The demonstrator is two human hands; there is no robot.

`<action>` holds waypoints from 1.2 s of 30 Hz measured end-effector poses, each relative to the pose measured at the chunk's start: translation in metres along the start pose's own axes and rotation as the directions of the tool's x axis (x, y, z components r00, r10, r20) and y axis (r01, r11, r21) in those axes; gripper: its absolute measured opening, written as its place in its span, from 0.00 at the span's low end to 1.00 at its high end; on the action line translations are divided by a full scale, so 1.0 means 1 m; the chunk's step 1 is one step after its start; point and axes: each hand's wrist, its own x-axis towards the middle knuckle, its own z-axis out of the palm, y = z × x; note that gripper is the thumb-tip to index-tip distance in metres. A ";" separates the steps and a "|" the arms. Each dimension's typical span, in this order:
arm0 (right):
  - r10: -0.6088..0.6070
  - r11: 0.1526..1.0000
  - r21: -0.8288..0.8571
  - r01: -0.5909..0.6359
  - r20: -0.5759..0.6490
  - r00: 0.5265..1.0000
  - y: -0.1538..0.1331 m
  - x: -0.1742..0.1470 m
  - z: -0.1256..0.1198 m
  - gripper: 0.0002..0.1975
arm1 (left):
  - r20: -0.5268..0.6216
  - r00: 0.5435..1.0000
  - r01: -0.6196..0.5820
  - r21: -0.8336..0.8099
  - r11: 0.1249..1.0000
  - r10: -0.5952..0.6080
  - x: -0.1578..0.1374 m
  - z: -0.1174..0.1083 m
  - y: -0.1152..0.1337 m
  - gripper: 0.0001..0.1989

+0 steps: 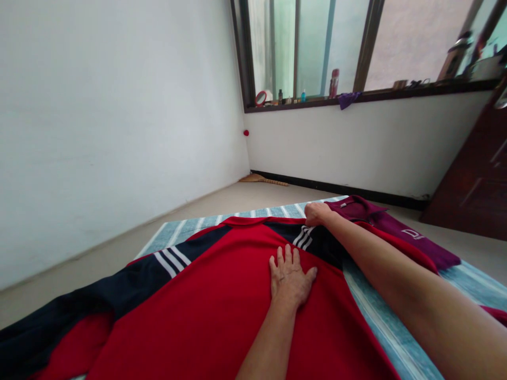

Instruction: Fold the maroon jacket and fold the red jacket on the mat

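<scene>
A red jersey (222, 311) of smooth, slightly shiny knit lies spread flat nearest the camera, with navy panels across the shoulders and sleeves and three thin white stripes running along each shoulder. It rests on a striped mat (380, 322) of pale blue and white woven cloth, which covers the grey floor (99, 253).

The left hand (291, 279) lies palm down on the jersey's chest, fingers spread flat, pressing on the cloth and gripping nothing. Farther off, the right hand (317, 212) is curled at the jersey's neck edge; its fingers are bent as if pinching the cloth, but whether it has hold of the cloth cannot be told.

Just beyond the right forearm lies a maroon shirt (396, 227) with a collar, partly under the red one's sleeve. White letters on it begin with "D"; the rest is hidden.

At the far corner a straw broom (263, 180) lies along the black skirting. Above, a dark window sill (396, 95) carries small bottles, a round red mirror (260, 98) and a purple rag (347, 99). A dark wooden door (475, 179) stands at the right.
</scene>
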 end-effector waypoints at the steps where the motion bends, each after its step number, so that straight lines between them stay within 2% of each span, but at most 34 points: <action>1: 0.000 1.000 -0.002 0.000 0.004 1.000 0.002 0.001 -0.002 0.15 | 0.001 1.000 0.002 0.001 1.000 -0.002 0.000 0.000 0.000 0.40; 8: 0.044 0.999 -0.022 -0.046 -0.061 0.997 0.015 -0.002 0.006 0.15 | -0.003 1.000 -0.001 0.014 1.000 0.001 0.000 0.002 0.001 0.39; 12: 0.053 0.998 -0.031 -0.056 -0.085 0.995 0.005 -0.009 0.019 0.16 | -0.008 1.000 -0.007 0.010 1.000 0.007 0.000 0.003 0.000 0.40; 15: -0.011 0.999 -0.039 0.006 -0.145 0.989 -0.016 -0.017 0.025 0.17 | -0.007 1.000 -0.010 0.002 1.000 0.010 0.001 0.002 0.000 0.40; 17: -0.097 0.995 -0.036 0.092 -0.172 0.980 -0.029 -0.024 0.029 0.14 | -0.004 1.000 -0.010 0.004 1.000 0.010 0.001 0.001 0.000 0.40; 19: -0.185 0.983 -0.023 0.184 -0.158 0.970 -0.036 -0.031 0.035 0.11 | -0.003 1.000 -0.014 0.006 1.000 0.014 0.001 0.000 0.000 0.40; 21: -0.222 0.975 -0.007 0.223 -0.132 0.966 -0.035 -0.034 0.041 0.10 | -0.009 1.000 -0.019 0.008 1.000 0.019 0.000 0.000 0.000 0.40; 26: -0.163 0.986 0.006 0.166 -0.138 0.977 -0.030 -0.033 0.050 0.14 | 0.003 1.000 -0.012 0.014 1.000 0.012 0.000 0.002 -0.001 0.40; 31: -0.210 0.974 0.044 0.221 -0.171 0.963 -0.047 -0.032 0.056 0.13 | -0.026 1.000 -0.015 -0.010 1.000 0.015 0.001 0.003 -0.001 0.40; 36: -0.137 0.984 0.092 0.153 -0.161 0.977 -0.042 -0.028 0.058 0.15 | -0.014 1.000 -0.013 -0.009 1.000 0.013 0.001 0.003 0.000 0.40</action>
